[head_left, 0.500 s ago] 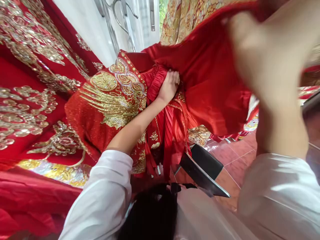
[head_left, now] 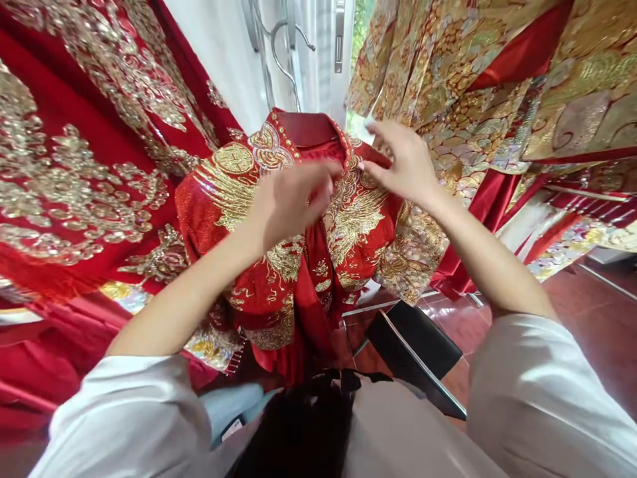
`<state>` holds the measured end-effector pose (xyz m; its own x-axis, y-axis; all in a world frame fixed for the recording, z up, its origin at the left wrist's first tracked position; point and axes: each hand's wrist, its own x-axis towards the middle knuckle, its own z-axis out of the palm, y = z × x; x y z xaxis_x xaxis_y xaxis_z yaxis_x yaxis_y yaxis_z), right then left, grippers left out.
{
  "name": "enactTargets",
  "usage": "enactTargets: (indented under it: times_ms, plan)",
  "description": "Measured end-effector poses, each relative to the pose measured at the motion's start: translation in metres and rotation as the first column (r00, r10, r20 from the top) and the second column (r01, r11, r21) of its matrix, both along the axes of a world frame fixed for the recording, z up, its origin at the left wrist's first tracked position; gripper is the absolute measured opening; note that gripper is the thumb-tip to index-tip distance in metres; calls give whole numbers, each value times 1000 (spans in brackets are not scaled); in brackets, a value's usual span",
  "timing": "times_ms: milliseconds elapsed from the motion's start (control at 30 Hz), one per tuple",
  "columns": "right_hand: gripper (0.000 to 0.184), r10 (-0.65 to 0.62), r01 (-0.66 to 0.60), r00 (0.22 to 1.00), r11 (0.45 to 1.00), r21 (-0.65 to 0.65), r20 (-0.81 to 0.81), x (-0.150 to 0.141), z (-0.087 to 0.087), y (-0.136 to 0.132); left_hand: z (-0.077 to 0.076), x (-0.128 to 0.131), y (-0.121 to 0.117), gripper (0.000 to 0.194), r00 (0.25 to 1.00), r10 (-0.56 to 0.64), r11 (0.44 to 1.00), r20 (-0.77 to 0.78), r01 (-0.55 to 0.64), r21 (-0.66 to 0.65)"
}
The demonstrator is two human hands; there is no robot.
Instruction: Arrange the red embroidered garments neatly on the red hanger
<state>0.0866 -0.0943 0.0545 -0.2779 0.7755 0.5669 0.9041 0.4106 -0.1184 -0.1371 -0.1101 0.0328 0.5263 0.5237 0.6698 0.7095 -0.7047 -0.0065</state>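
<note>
A red jacket with gold embroidery [head_left: 239, 199] hangs in front of me from a metal hanger hook [head_left: 286, 46]. My left hand [head_left: 288, 199] is blurred and sits at the jacket's front opening just below the collar [head_left: 308, 129]; its fingers look curled at the cloth. My right hand [head_left: 403, 162] is at the right side of the collar, its thumb and fingers pinching the embroidered front edge. Both white sleeves show at the bottom of the view.
Red and gold embroidered garments hang close on the left [head_left: 74, 166] and upper right [head_left: 478, 86]. A white window frame [head_left: 318, 53] is behind the jacket. A black stool or stand [head_left: 418, 352] rests on the red tiled floor [head_left: 597, 318] below.
The right front panel, which my right hand held lifted open showing red lining, now lies closed. My right hand dropped to the collar; my left hand came out from inside the jacket to the front opening.
</note>
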Motion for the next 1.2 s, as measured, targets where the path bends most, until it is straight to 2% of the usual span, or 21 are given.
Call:
enactTargets:
  times_ms: [33,67,133,200,267,333,400,500,533,600,667,733,800,900,933,967,1000,1067,1133,1200]
  plan:
    - [64,47,-47,999,999,15,9,4,7,15,15,-4,1,34,991,106,991,82,-112,72]
    - [66,93,-93,995,996,8,26,6,10,28,27,-7,5,44,960,240,963,145,-254,88]
    - [58,164,-164,986,986,-16,34,6,9,49,42,-13,16,52,873,467,883,142,-470,-15]
    - [44,196,-195,980,981,13,-26,3,6,61,45,-20,31,48,831,550,833,87,-537,-136]
    - [39,214,-205,969,975,86,-123,-1,9,68,43,-28,47,42,843,524,850,125,-506,-149]
    - [37,251,-221,944,963,154,-213,-5,19,73,43,-35,62,39,853,448,894,266,-436,-107]
    - [39,310,-263,905,946,191,-291,-9,32,80,44,-42,75,46,854,323,942,409,-332,-50]
    - [48,394,-343,819,919,193,-418,-13,42,89,46,-52,87,52,836,117,988,536,-152,21]
    - [51,422,-380,786,906,184,-452,-13,42,91,45,-56,90,52,829,70,996,555,-93,13]
    - [55,471,-456,736,876,158,-486,-12,36,92,41,-62,92,51,835,18,996,550,33,-82]
    - [57,496,-509,721,853,116,-483,-9,26,88,34,-67,92,50,849,-17,981,528,118,-157]
    - [56,494,-518,726,850,92,-478,-7,21,82,28,-69,90,48,853,-52,981,519,142,-134]
    - [55,484,-493,696,859,138,-531,-4,27,74,24,-70,86,47,831,-87,991,550,131,-41]
    - [50,516,-377,506,853,361,-691,5,57,59,26,-74,79,45,774,-118,991,621,129,28]
    - [46,538,-347,477,842,414,-695,10,69,53,28,-76,77,46,770,-113,993,628,115,37]
    - [41,554,-347,498,832,432,-667,15,79,47,31,-79,75,47,782,-102,994,614,98,40]
    - [37,558,-376,565,830,412,-608,19,85,42,33,-82,73,48,809,-86,996,581,83,33]
    - [32,535,-472,729,844,253,-427,25,84,37,38,-89,72,51,880,-62,996,470,82,-23]
    - [35,498,-510,820,859,35,-281,27,66,41,40,-97,74,51,936,-49,979,348,115,-170]
    - [39,463,-499,856,856,-132,-230,28,39,51,38,-103,77,49,959,-22,933,281,120,-338]
